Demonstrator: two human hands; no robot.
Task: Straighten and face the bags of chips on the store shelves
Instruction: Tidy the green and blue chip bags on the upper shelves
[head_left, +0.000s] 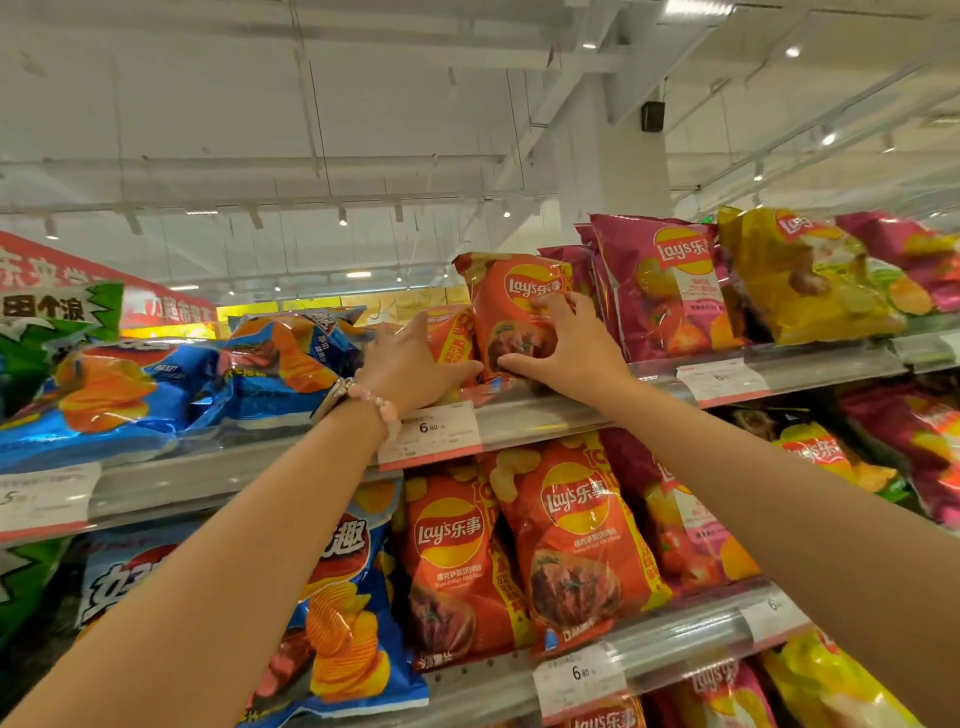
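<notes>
With the right hand (563, 345) gripping the upright orange bag (511, 306) and the left hand (415, 364) open against the bags beside it, square its front to the top shelf (571, 410) edge.

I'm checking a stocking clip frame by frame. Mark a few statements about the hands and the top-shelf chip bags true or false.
1. The right hand has its grip on the upright orange Lay's bag. True.
2. The left hand hangs idle below the shelf. False: it reaches onto the top shelf, touching an orange bag lying there.
3. The left wrist wears a beaded bracelet. True.
4. The blue bags stand right of the orange ones. False: they lie to the left.
5. Magenta Lay's bags stand right of the held bag. True.
</notes>
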